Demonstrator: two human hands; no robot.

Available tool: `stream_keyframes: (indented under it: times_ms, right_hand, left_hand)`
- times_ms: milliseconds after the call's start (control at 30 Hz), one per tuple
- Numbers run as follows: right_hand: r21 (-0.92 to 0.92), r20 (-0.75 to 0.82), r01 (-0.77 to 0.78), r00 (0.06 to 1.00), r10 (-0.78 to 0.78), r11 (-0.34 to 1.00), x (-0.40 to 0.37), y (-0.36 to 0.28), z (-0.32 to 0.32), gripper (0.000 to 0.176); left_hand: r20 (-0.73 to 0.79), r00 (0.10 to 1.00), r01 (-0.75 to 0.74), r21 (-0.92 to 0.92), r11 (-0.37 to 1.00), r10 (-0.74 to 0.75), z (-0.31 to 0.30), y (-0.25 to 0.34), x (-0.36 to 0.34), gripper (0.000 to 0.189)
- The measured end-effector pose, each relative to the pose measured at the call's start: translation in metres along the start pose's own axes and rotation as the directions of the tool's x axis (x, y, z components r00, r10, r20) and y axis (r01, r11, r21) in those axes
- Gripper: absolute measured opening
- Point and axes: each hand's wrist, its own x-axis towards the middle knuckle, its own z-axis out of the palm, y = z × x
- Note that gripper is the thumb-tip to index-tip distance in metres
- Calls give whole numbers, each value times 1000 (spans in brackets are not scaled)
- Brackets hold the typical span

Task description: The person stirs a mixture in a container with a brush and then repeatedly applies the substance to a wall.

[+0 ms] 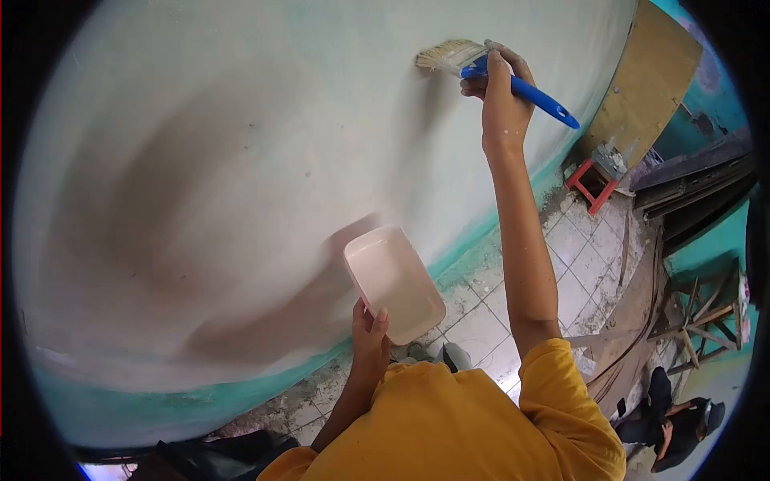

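Observation:
Raised high, my right hand [504, 92] is closed round a paintbrush [525, 90] with a blue handle and pale bristles. The bristle tips are right at the whitish wall [321, 120], and the handle's end points down to the right. Lower down, my left hand [370, 333] grips the near edge of a pale pink rectangular tray [393, 280], thumb over the rim. The tray is tilted, its inside facing me, with a thin pale layer in it. Spots of white show on my right wrist.
A green band [160, 401] runs along the wall's foot above dirty floor tiles [481, 329]. To the right stand a red stool [593, 180] with things on it, a brown board [650, 72] and a wooden frame [706, 325]. A person in dark clothes [682, 433] is at the lower right.

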Motion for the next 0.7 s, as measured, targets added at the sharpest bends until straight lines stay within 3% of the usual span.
stream_keyframes:
  times_ms: [100, 167, 300, 400, 467, 600, 700]
  right_hand:
    - [50, -28, -81, 996, 83, 995, -22, 25, -18, 31]
    - [-37, -26, -151, 988, 150, 988, -60, 67, -43, 31]
    - [-206, -150, -443, 896, 419, 873, -142, 123, -97, 31]
    - [-307, -128, -409, 912, 389, 859, -149, 120, -110, 30]
    - [-352, -9, -390, 911, 413, 851, -121, 96, -93, 31]
    - [-90, 104, -106, 988, 116, 990, -35, 33, -23, 31]
    - [21, 135, 3, 991, -6, 1000, -3, -9, 2, 37]
  left_hand:
    - [-24, 1000, -5, 14, 1000, 6, 3, -2, -5, 64]
    - [-51, 999, -14, -12, 1000, 13, 8, -6, -9, 64]
    - [-83, 996, -29, -51, 998, 24, 14, -14, -16, 64]
    - [-130, 991, -23, -84, 996, 11, 20, -20, -23, 64]
    - [-117, 993, -37, -96, 995, 25, 22, -24, -28, 63]
    - [-102, 991, -99, -120, 988, 87, 27, -33, -40, 62]
    - [-106, 989, -120, -138, 983, 106, 32, -34, -49, 62]
